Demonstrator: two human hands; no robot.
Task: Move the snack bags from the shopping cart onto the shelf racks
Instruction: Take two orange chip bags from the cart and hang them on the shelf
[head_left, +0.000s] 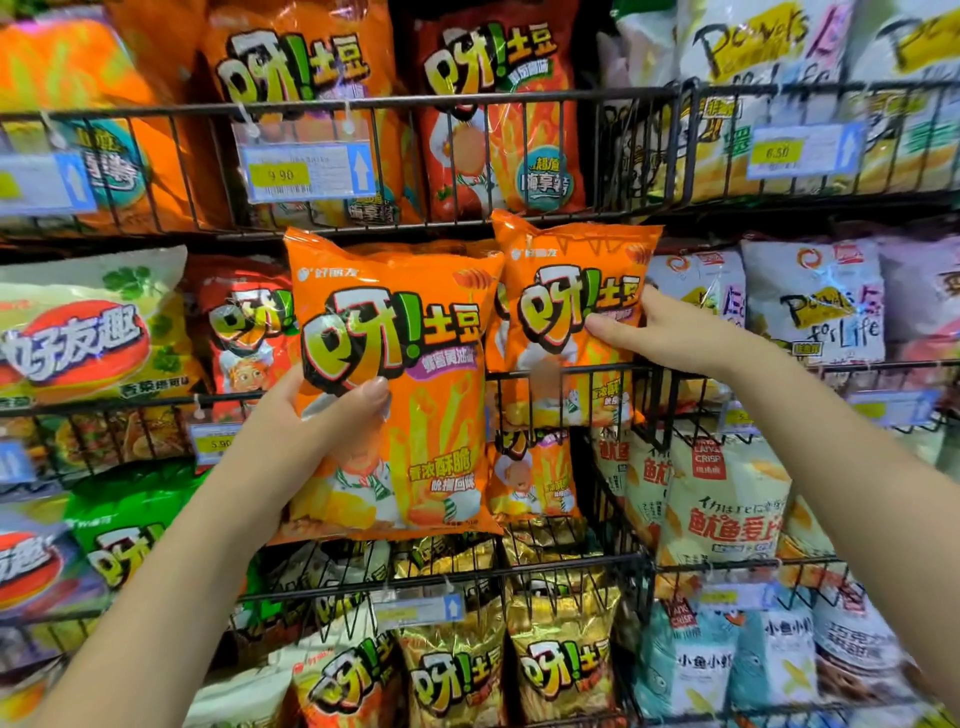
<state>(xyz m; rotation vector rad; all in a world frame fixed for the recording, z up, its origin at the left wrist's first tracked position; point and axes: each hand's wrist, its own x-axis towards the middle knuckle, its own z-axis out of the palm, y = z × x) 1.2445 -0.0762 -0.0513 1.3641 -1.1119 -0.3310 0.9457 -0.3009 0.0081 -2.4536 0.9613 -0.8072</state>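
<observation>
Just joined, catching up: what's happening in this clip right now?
A person is stocking snack racks. The left hand holds an orange chip bag in front of the shelves, not yet placed. The right hand grips a second orange bag that sits partly inside the middle wire rack.

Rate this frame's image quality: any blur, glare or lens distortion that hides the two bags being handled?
Head view: even store lighting with no hard shadows; the two orange bags, in the left hand and the right hand, are sharp and readable. Wide-angle bending curves the wire racks toward the edges. The corners go soft, and the price tags smear, with glare on the foil packs.
</observation>
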